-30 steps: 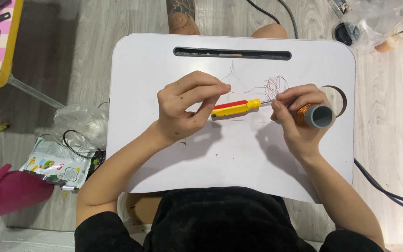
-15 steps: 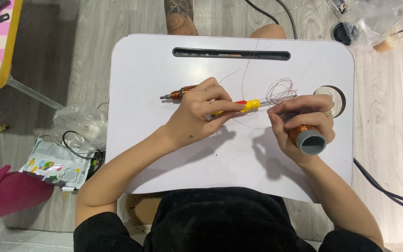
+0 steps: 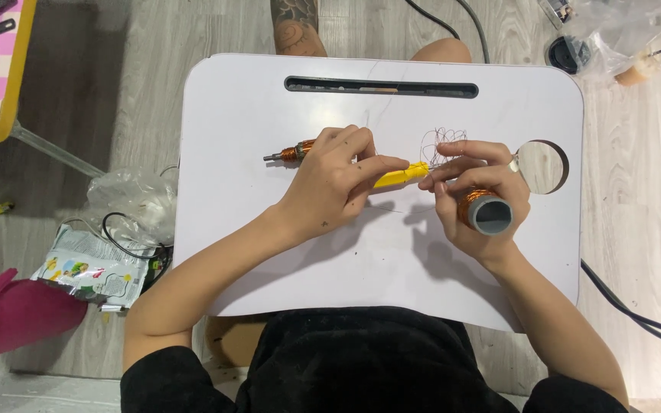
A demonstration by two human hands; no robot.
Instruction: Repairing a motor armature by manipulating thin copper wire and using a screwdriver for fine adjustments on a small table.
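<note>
So the white lap desk (image 3: 269, 260) is sitting across the person's lap, with a long slot (image 3: 380, 86) running along its far edge and a round cup hole (image 3: 542, 166) near the right edge. Both hands are working around the middle of it, a bit toward the far side. The left hand (image 3: 330, 183) is curling shut around a screwdriver (image 3: 399, 176) with a yellow handle; the handle end is sticking out toward the right hand, and the metal tip, with copper wire wound around the shaft, is poking out toward the left edge. The right hand (image 3: 476, 203) is gripping a small spool of copper wire (image 3: 483, 212), grey core facing up, while its fingertips are pinching up against the yellow handle end. A loose tangle of thin wire (image 3: 441, 143) is lying on the desk just beyond the fingers, between the hands and the slot.
</note>
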